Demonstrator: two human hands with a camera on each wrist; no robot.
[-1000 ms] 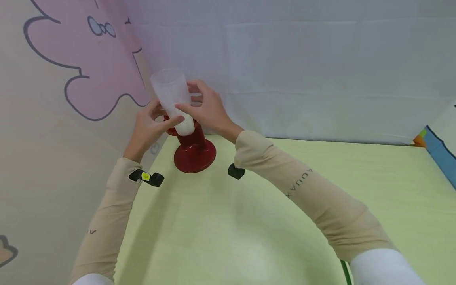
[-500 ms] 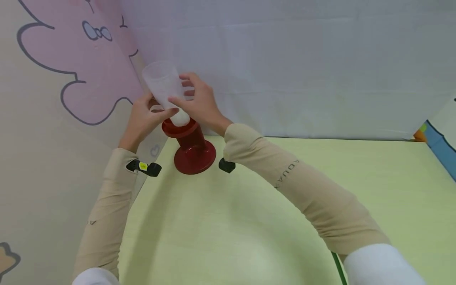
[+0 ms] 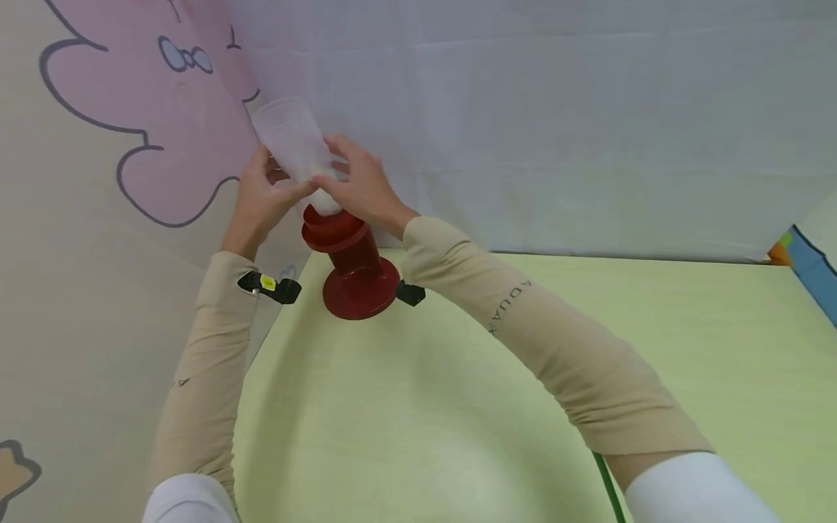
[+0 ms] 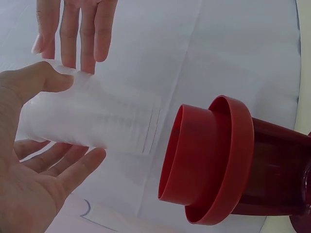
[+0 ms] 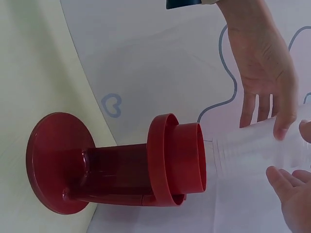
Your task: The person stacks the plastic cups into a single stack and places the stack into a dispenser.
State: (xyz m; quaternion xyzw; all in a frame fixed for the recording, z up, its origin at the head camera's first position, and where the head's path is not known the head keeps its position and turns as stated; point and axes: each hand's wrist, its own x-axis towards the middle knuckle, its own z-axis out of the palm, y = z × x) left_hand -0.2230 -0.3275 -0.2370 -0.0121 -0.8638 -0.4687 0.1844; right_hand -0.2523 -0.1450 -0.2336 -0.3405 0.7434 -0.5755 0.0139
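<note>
A nested stack of translucent white plastic cups (image 3: 292,138) is held at a tilt, wide end up, above a red cup dispenser (image 3: 353,254). My left hand (image 3: 258,200) grips the stack from the left, thumb on the near side and fingers around the far side. From the right, my right hand (image 3: 362,181) holds it between thumb and fingers. Both wrist views show a small gap between the narrow end of the cups (image 4: 126,121) and the round opening of the dispenser (image 4: 194,155). The dispenser stands upright on its round base (image 5: 56,162).
The dispenser stands on a pale green table (image 3: 418,407), near its back left corner. A whitish sheet (image 3: 556,145) hangs behind, and a wall with pink cartoon drawings (image 3: 183,145) rises on the left. A blue and orange object (image 3: 811,269) shows at the far right.
Both hands have lifted the cups up and slightly left, from in front of the dispenser to above its opening. The dispenser's red rim has come into view and the dispenser itself stays put.
</note>
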